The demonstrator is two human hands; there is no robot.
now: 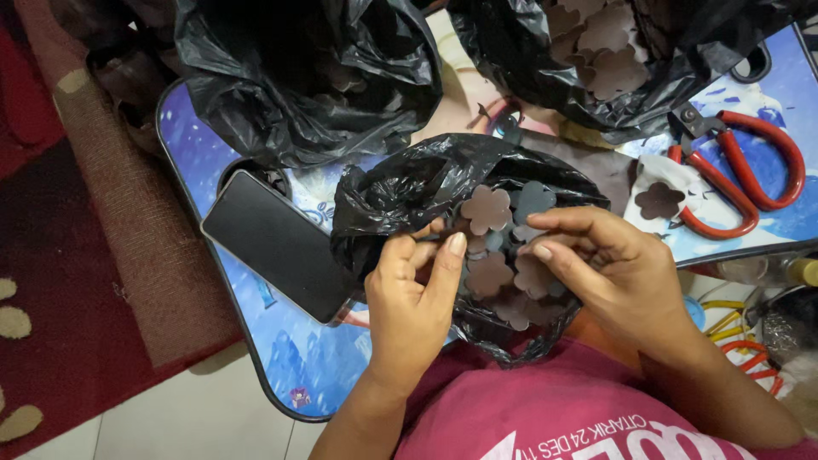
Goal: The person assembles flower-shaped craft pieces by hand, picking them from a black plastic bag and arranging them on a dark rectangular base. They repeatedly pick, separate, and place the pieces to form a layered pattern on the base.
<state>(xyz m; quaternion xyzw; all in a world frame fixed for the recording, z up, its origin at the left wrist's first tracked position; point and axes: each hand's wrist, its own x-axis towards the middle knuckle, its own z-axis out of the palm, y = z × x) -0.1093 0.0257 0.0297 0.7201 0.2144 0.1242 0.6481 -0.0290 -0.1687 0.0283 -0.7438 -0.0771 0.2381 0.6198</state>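
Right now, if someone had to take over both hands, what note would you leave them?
Left hand: pinching the edge of the small black bag in the lap, holding it open.
Right hand: fingertips on the brown flower-shaped cutouts inside that bag, pinching one or a few.
Around: two bigger black bags at the top of the tray table, the right-hand one also holding flower cutouts. One single cutout lies on a white cloth beside the red-handled shears. A dark phone lies face down on the left.
Done: a pile of cutouts is in the small bag.
Left: cannot tell from this view how many remain.
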